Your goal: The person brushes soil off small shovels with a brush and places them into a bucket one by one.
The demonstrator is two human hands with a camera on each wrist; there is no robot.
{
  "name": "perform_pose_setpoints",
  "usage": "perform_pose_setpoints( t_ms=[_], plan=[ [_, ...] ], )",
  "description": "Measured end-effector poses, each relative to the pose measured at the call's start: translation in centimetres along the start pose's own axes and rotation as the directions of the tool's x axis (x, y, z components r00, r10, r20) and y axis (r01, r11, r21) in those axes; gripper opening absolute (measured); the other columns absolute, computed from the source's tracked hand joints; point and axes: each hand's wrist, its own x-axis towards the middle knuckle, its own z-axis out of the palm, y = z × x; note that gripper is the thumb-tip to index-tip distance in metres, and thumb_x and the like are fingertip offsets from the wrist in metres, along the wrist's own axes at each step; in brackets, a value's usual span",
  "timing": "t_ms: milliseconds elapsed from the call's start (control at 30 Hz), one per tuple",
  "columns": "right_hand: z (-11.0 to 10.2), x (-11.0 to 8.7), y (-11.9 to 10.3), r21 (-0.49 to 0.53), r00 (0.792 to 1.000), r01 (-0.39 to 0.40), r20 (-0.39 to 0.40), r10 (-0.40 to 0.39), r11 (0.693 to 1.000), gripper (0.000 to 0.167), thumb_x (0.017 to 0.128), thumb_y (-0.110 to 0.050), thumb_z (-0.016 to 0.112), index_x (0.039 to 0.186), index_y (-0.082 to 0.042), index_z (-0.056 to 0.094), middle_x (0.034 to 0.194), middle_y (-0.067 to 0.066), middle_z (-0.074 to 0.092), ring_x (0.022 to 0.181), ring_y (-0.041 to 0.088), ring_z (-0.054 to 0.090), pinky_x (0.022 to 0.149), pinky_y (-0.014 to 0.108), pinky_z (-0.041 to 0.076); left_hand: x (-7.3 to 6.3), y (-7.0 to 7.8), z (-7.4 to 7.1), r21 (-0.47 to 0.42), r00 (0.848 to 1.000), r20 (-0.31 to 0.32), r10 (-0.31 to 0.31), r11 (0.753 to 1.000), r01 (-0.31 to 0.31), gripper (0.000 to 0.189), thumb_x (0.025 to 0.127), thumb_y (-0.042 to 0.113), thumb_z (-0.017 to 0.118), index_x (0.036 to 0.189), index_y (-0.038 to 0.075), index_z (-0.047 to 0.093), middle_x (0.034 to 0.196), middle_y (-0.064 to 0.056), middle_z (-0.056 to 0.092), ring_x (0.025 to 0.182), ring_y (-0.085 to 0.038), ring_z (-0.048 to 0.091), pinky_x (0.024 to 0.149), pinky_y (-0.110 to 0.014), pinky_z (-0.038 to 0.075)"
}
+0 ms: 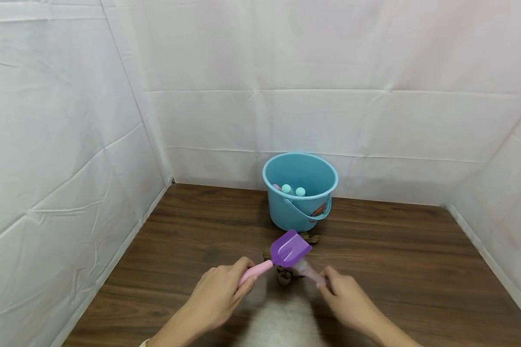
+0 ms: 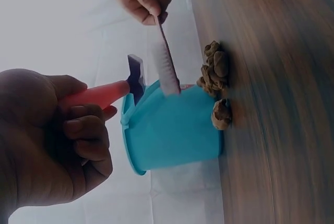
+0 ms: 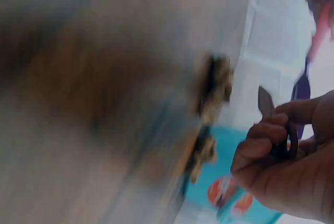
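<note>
A toy shovel with a purple scoop [image 1: 291,248] and pink handle is gripped in my left hand [image 1: 219,291], its blade raised above the floor. My right hand [image 1: 347,296] holds a small brush [image 2: 166,67] with pale bristles and a pinkish handle; it looks blurred in the head view. Beneath both tools lie several brown, crumpled lumps [image 2: 221,65] on the wooden surface, partly hidden by the scoop in the head view. Just behind the lumps stands an upright blue bucket [image 1: 286,212], its handle hanging down at the front.
Inside the bucket show round mint-coloured ends [image 1: 300,192] and a pink one. Dark wood-grain flooring [image 1: 399,250] spreads around the tools. White cloth walls [image 1: 330,62] enclose the back and both sides. The right wrist view is strongly blurred.
</note>
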Motion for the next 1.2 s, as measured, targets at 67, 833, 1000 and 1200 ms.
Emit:
perform_pose_setpoints(
  t_ms=[67,833,1000,1200],
  plan=[
    [0.7,-0.4,-0.6,0.036,0.995,0.074,0.065,-0.077,0.997,0.004,0.100,-0.015,0.063,0.102,-0.012,0.061,0.067,-0.008,0.047,0.054,0.003,0.039,0.047,0.023,0.036,0.1,0.1,0.1,-0.011,1.000,0.021,-0.015,1.000,0.015,0.019,0.104,0.034,0.057,0.108,0.017,0.062,0.063,0.014,0.042,0.051,-0.001,0.038,0.045,-0.023,0.034],
    [-2.4,0.6,1.3,0.103,0.989,-0.104,-0.098,0.115,0.989,0.010,0.102,-0.010,0.059,0.111,-0.007,0.057,0.068,0.000,0.049,0.053,0.009,0.041,0.046,0.023,0.034,-0.6,-1.0,-0.7,0.020,0.996,0.022,-0.091,0.996,0.091,0.015,0.101,0.030,0.062,0.109,0.017,0.065,0.061,0.014,0.041,0.049,-0.001,0.037,0.045,-0.023,0.034],
    [-2.0,0.5,1.5,0.116,0.987,-0.106,-0.113,0.119,0.988,0.008,0.102,-0.007,0.057,0.108,-0.010,0.056,0.072,0.000,0.054,0.055,0.010,0.045,0.047,0.024,0.036,-0.5,-1.3,-1.0,0.034,0.994,0.007,-0.106,0.994,0.106,0.015,0.101,0.031,0.063,0.109,0.019,0.064,0.061,0.014,0.042,0.051,-0.003,0.040,0.047,-0.024,0.035],
    [-2.0,0.3,1.9,0.070,0.984,-0.109,-0.132,0.118,0.992,0.012,0.101,-0.008,0.059,0.113,-0.009,0.057,0.071,0.000,0.048,0.055,0.011,0.041,0.048,0.025,0.034,-0.5,-1.5,-1.1,0.045,0.993,0.003,-0.116,0.992,0.115,0.016,0.101,0.032,0.062,0.109,0.018,0.065,0.060,0.014,0.042,0.050,-0.002,0.040,0.046,-0.024,0.035]
  ],
)
